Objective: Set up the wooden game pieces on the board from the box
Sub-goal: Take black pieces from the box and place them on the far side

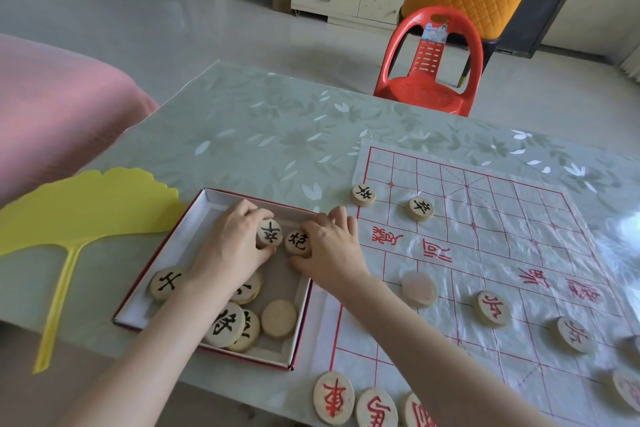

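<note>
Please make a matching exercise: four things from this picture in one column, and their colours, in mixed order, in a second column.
Things:
1. fan
2. small chair
3. board lines
4. box lining

Colours:
A. white
B. yellow
C. red lines on white
D. red plastic

Pairs: 1-B, 2-D, 3-C, 4-A

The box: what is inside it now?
The box holds wooden pieces: several black-marked, one blank-faced piece. Left hand and right hand each grip one. The forearm covers others.
</note>
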Action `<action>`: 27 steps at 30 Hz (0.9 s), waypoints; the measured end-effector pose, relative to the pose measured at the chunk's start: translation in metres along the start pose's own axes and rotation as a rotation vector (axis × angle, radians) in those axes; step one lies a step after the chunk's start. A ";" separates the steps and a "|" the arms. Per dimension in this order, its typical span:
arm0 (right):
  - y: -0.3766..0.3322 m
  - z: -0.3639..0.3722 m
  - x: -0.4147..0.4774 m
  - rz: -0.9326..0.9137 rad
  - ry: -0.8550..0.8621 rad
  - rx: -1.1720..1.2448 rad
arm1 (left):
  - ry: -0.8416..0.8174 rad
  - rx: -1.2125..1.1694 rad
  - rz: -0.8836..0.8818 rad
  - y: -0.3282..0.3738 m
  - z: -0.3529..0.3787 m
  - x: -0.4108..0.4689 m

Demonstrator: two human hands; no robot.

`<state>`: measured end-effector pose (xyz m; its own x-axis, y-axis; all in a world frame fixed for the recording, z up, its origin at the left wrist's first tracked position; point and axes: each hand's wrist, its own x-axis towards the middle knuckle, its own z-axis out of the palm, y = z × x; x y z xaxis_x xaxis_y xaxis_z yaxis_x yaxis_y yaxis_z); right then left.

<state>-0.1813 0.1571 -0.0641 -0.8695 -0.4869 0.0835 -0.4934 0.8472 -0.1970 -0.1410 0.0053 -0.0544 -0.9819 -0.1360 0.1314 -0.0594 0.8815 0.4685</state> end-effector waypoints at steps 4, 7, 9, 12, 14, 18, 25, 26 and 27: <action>-0.003 0.000 -0.001 0.013 0.067 0.011 | 0.018 -0.041 -0.024 0.001 -0.003 -0.002; 0.005 -0.013 0.002 0.146 0.168 0.224 | 0.061 -0.092 -0.038 0.005 -0.006 0.000; 0.023 -0.024 0.010 0.230 0.221 0.300 | 0.057 -0.119 -0.036 0.009 -0.006 0.003; 0.064 -0.037 0.027 0.364 0.274 0.339 | 0.064 -0.147 -0.021 0.019 -0.001 0.010; 0.094 -0.041 0.038 0.458 0.287 0.365 | 0.074 -0.152 -0.017 0.025 0.003 0.014; 0.141 -0.041 0.061 0.545 0.222 0.315 | 0.076 -0.174 -0.013 0.031 0.008 0.020; 0.160 -0.020 0.076 0.493 0.149 0.285 | 0.059 -0.157 -0.010 0.030 0.013 0.021; 0.160 -0.019 0.075 0.486 0.140 0.279 | 0.060 -0.157 -0.008 0.030 0.014 0.021; 0.160 -0.020 0.073 0.488 0.135 0.281 | 0.059 -0.156 -0.007 0.031 0.014 0.021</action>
<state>-0.3246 0.2616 -0.0695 -0.9993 -0.0070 0.0379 -0.0248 0.8691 -0.4940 -0.1664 0.0362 -0.0489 -0.9691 -0.1723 0.1767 -0.0329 0.7999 0.5992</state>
